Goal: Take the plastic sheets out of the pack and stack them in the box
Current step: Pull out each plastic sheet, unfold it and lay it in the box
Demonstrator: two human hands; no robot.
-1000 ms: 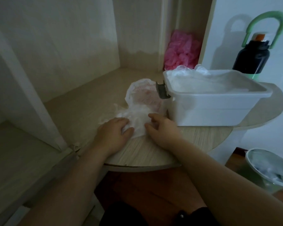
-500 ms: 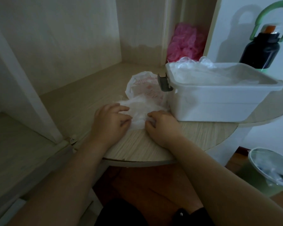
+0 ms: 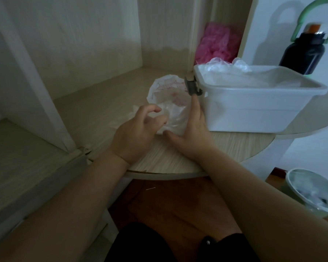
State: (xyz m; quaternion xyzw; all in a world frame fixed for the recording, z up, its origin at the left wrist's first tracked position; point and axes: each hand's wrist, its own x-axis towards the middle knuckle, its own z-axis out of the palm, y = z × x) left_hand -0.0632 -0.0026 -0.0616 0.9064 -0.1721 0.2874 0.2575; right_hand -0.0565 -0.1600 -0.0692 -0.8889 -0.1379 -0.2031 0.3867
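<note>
A clear plastic pack [image 3: 167,91] with pink print lies on the wooden shelf, just left of the white plastic box [image 3: 254,108]. Clear plastic sheets [image 3: 229,72] are piled inside the box and stick up over its far rim. A loose clear sheet [image 3: 175,120] lies crumpled in front of the pack, between my hands. My left hand [image 3: 136,133] hovers over it with fingers curled and apart. My right hand [image 3: 193,133] lies flat along the sheet's right side, index finger stretched up beside the box's grey latch [image 3: 192,87].
The shelf [image 3: 235,148] has a rounded front edge. Crumpled pink plastic [image 3: 216,44] sits in the back corner. A black bottle [image 3: 307,52] with a green handle stands behind the box. A lined green bin [image 3: 314,193] stands on the floor at right. An upright panel [image 3: 36,82] rises at left.
My left hand has lifted its fingers off the sheet and curled them. My right hand has opened out, its index finger reaching up along the box. The view has shifted slightly.
</note>
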